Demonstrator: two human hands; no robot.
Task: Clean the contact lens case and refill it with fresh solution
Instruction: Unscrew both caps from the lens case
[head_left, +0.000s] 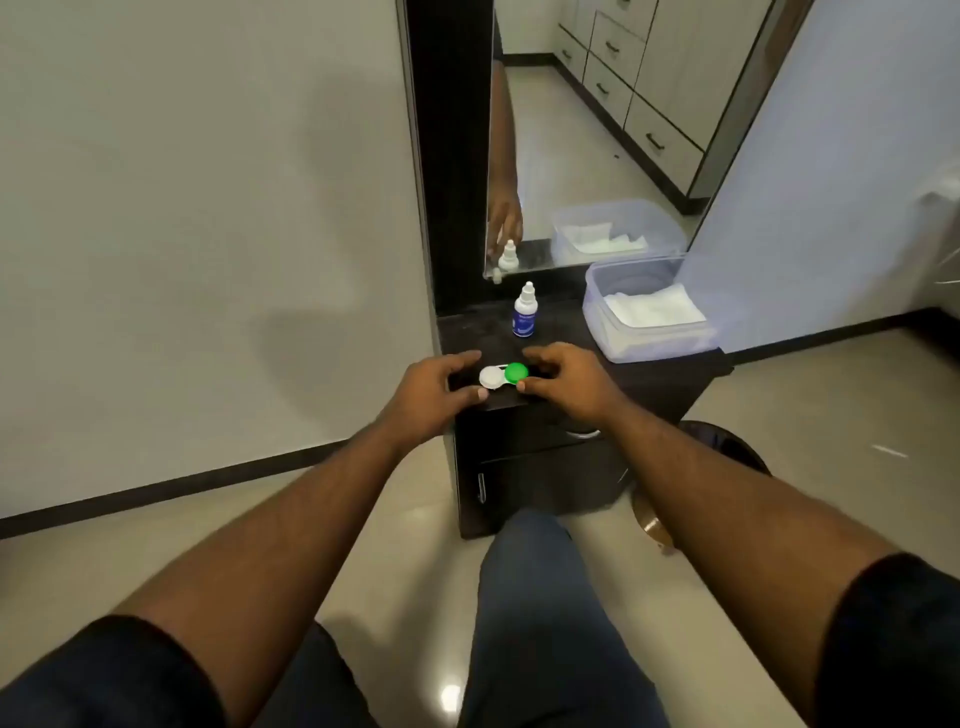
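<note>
The lens case (503, 375) lies on the dark cabinet top (550, 332), close to its front edge, with a white cap (491, 376) on the left well and a green cap (516, 372) on the right. The left hand (431, 397) curls around the white end, thumb below and fingers above. The right hand (563, 382) pinches at the green end. Whether either hand grips firmly cannot be told.

Risks:
- The case sits near the front edge. A slip during unscrewing probably sends it or a cap to the floor.
- Any old solution inside may spill if the case tilts.
- The solution bottle (525, 310) stands upright just behind the hands. A forward reach may topple it.

Clearance: the plastic tub (595, 317) holding white tissues (652, 306) fills the right rear corner. The mirror (587, 156) closes the back. Free surface remains between bottle and tub.
</note>
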